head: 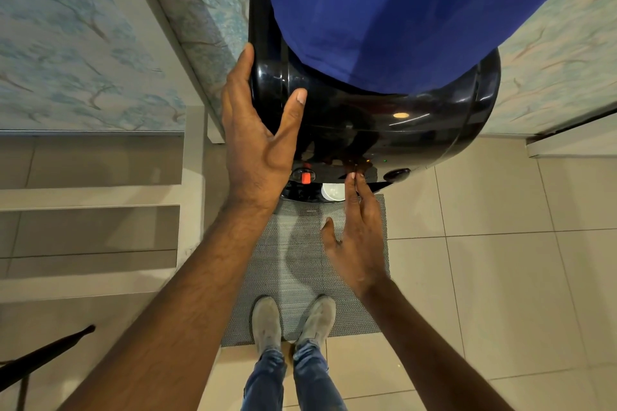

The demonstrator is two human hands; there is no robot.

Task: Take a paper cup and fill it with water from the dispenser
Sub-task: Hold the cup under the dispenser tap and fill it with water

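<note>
A black water dispenser (pixel 384 117) stands in front of me, its bottle under a blue cover (pixel 400 10). My left hand (pixel 257 130) lies open against the dispenser's upper left corner, thumb on the front, fingers round the side. Below the front panel a white paper cup (pixel 333 192) sits in the tray recess, seen from above. My right hand (pixel 357 230) is open beside the cup, its fingertips reaching up to the middle tap area; it holds nothing. A tap with a red tab (pixel 305 176) is left of the cup, a dark tap (pixel 396 174) to the right.
A grey mat (pixel 300 260) lies on the beige tiled floor before the dispenser, with my two shoes (pixel 293 320) on it. Patterned walls flank the dispenser. White shelving or steps (pixel 90 197) are on the left. A dark chair part (pixel 43 357) juts in at lower left.
</note>
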